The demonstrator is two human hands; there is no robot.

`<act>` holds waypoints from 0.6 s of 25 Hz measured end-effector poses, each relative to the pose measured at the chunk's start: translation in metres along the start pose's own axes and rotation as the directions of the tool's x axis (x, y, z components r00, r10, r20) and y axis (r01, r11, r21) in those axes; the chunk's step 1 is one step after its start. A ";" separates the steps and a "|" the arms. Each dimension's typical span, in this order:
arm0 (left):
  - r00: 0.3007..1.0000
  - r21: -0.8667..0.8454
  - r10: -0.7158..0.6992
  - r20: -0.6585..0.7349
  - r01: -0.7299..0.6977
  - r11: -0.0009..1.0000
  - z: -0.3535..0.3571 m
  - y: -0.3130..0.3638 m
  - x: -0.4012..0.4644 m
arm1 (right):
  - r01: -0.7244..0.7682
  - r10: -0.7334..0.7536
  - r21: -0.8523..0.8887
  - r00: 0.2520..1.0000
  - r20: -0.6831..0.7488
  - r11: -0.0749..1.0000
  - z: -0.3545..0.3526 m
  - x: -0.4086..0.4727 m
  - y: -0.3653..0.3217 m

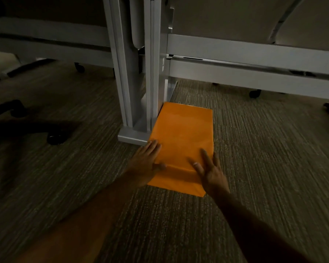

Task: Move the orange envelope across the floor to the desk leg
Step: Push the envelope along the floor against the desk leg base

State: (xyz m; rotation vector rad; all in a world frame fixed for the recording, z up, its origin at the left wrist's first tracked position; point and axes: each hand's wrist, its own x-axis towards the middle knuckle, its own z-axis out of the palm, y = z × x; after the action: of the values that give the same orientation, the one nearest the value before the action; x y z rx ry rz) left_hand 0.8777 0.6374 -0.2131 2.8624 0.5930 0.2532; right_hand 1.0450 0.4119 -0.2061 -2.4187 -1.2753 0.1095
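Observation:
The orange envelope [182, 133] lies flat on the carpet, its left edge against the grey desk leg [154, 73] and the leg's foot [132, 136]. My left hand [147, 160] rests flat on the envelope's near left edge, fingers together, thumb on the paper. My right hand [209, 168] lies on the near right part with its fingers spread. Neither hand grips the envelope; both press on top of it.
Grey striped carpet [264, 168] covers the floor. A black office chair base with castors [54, 137] stands to the left. Grey desk rails [245, 59] run along the back right, with small castors [254, 93] beneath them.

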 end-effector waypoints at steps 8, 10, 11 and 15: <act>1.000 0.096 -0.003 -0.015 0.004 0.995 0.000 0.003 -0.002 | 0.048 -0.041 -0.301 0.999 0.032 0.952 0.011 -0.006 -0.010; 1.000 0.102 -0.006 -0.023 0.008 0.995 0.001 0.005 -0.002 | 0.049 -0.044 -0.330 0.999 0.022 0.943 0.020 -0.010 -0.016; 1.000 0.103 -0.007 -0.029 0.010 0.995 0.001 0.005 0.000 | 0.040 -0.033 -0.322 0.999 0.025 0.946 0.021 -0.009 -0.016; 0.999 0.102 -0.001 -0.034 0.005 0.995 -0.002 0.002 0.010 | 0.008 0.004 -0.325 0.999 0.035 0.946 0.020 0.005 -0.016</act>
State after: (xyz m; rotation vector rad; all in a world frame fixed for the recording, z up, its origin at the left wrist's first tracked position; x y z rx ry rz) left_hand 0.8875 0.6402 -0.2093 2.9605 0.6338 0.2795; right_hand 1.0306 0.4305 -0.2175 -2.7016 -1.4061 -0.0665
